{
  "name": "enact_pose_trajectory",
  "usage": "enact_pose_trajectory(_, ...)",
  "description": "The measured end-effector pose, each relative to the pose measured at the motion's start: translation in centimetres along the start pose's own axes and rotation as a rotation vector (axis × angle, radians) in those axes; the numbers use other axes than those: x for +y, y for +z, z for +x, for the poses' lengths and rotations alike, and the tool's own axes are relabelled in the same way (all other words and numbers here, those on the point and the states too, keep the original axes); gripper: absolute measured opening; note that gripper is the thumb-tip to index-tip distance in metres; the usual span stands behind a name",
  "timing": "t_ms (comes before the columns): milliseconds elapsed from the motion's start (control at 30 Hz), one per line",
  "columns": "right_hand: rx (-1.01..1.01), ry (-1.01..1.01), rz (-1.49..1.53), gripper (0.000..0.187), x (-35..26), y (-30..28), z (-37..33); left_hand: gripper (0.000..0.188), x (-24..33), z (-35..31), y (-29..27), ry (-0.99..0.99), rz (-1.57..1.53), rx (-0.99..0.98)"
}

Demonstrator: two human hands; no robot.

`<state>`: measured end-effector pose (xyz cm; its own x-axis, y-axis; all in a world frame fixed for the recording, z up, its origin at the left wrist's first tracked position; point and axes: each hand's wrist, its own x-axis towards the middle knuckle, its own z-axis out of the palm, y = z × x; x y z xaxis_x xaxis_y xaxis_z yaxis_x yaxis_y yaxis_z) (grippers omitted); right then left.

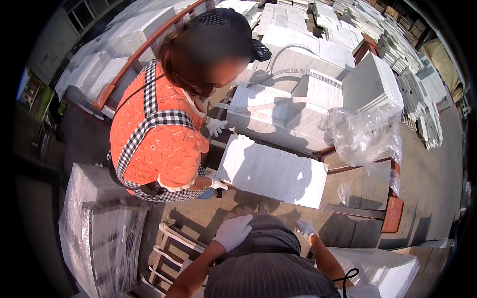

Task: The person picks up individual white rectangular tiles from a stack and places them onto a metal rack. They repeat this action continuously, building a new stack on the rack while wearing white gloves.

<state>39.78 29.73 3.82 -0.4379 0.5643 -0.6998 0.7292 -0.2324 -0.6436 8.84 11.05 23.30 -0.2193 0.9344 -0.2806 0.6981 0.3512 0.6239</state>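
- A stack of white stone tiles (pixel 272 171) is lying flat just ahead of both hands, beyond their fingertips and apart from them, its long side running across the view.
- A co-worker in an orange top (pixel 159 134) is bending over ahead and to the left of the left hand, one gloved hand (pixel 217 184) touching the stack's near left corner, the other (pixel 215 126) at its far left corner.
- A plastic-wrapped pallet (pixel 102 228) is standing well to the left of the left hand.
- The left hand (pixel 232 231), in a white glove, is hanging loosely open, gripping nothing.
- The right hand (pixel 306 229), gloved too, is also open and empty, nearest the stack's front edge.
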Motion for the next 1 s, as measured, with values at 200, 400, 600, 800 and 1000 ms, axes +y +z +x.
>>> enact_pose_trajectory(200, -0.005, 0.126, -0.048, 0.043, 2.2, -1.2, 1.0, 0.033, 1.1, 0.8, 1.2, -0.010, 0.047, -0.029)
enact_pose_trajectory(400, -0.030, 0.085, 0.005, 0.045, -0.8, -3.2, 2.7, 0.036, 2.3, 1.6, 2.0, -0.095, 0.077, -0.057)
enact_pose_trajectory(600, -0.127, 0.093, 0.062, 0.049, 0.5, -5.2, 8.8, 0.034, 3.2, 1.3, 2.4, -0.235, -0.012, -0.002)
enact_pose_trajectory(800, -0.331, 0.366, -0.004, 0.031, -3.8, -8.6, 14.6, 0.030, 6.0, 3.8, 3.9, -0.515, -0.112, 0.220)
enact_pose_trajectory(1000, -0.632, 0.202, -0.325, 0.049, -13.1, -9.8, 24.5, 0.028, 8.9, 5.2, 7.8, -0.825, -0.197, 0.665)
